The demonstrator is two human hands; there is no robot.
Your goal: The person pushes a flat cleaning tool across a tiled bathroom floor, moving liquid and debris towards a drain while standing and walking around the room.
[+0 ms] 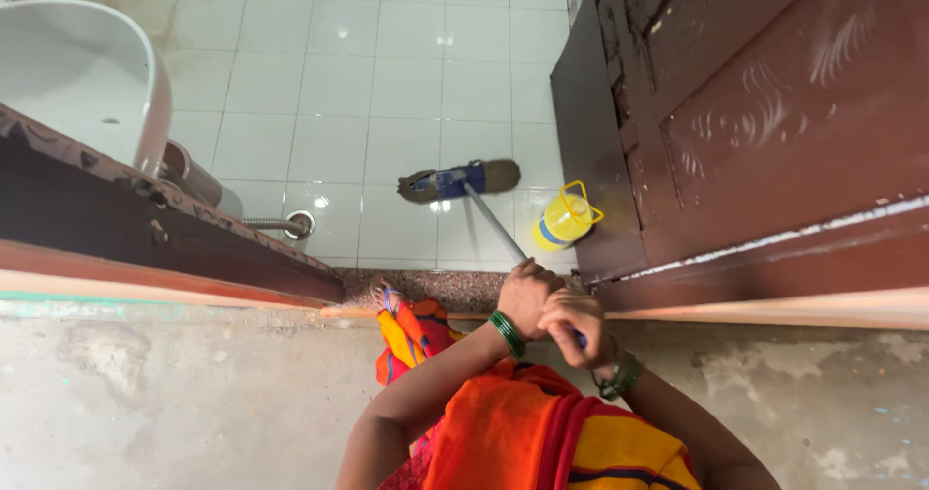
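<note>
A long-handled broom reaches from my hands out over the white tiled floor (pixel 387 93); its brush head (pixel 459 180) has grey bristles and a blue block. The metal handle (pixel 494 224) runs back toward me. My left hand (pixel 527 295) grips the handle higher up, with green bangles on the wrist. My right hand (pixel 576 324) is closed around the handle's near end, just behind the left. A yellow plastic bottle (pixel 564 219) with a wire bail stands on the tiles right of the brush head, beside the door.
A dark brown carved door (pixel 755 113) stands open at right. A white basin (pixel 82 79) is at upper left, with a pipe and floor drain (pixel 298 224) below it. A granite threshold (pixel 445 287) separates the tiles from the rough concrete floor (pixel 145 403).
</note>
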